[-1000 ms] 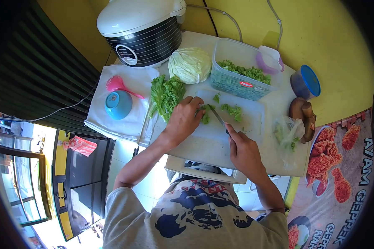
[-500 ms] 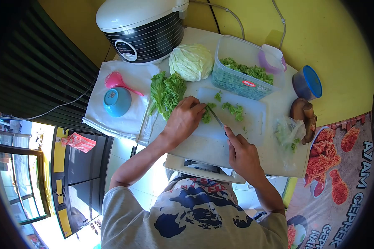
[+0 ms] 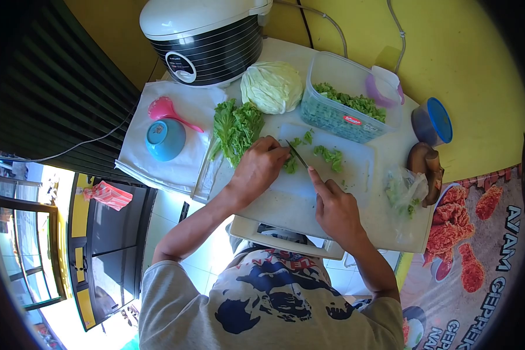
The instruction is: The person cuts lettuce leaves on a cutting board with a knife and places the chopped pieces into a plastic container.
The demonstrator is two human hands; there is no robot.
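Observation:
My right hand (image 3: 337,205) is closed round the handle of a knife (image 3: 298,154), its index finger stretched along the back of the blade. The blade lies close to the fingertips of my left hand (image 3: 262,163), which is closed on lettuce leaves; only a little green shows under the fingers. Both hands are over a white cutting board (image 3: 356,186). Cut lettuce pieces (image 3: 330,157) lie on the board to the right of the blade. A bunch of leafy lettuce (image 3: 237,129) rests just beyond my left hand.
Behind the board stand a cabbage (image 3: 271,87) and a clear tub (image 3: 341,125) holding chopped greens. A rice cooker (image 3: 204,49) is at the back left. Left are a blue bowl (image 3: 165,140) and pink ladle (image 3: 162,108); right, a plastic bag (image 3: 403,189) and blue-lidded container (image 3: 431,121).
The knife's tip has shifted slightly left and away from me, and my right hand has moved a little with it. My left hand has stayed almost still. The view has shifted slightly.

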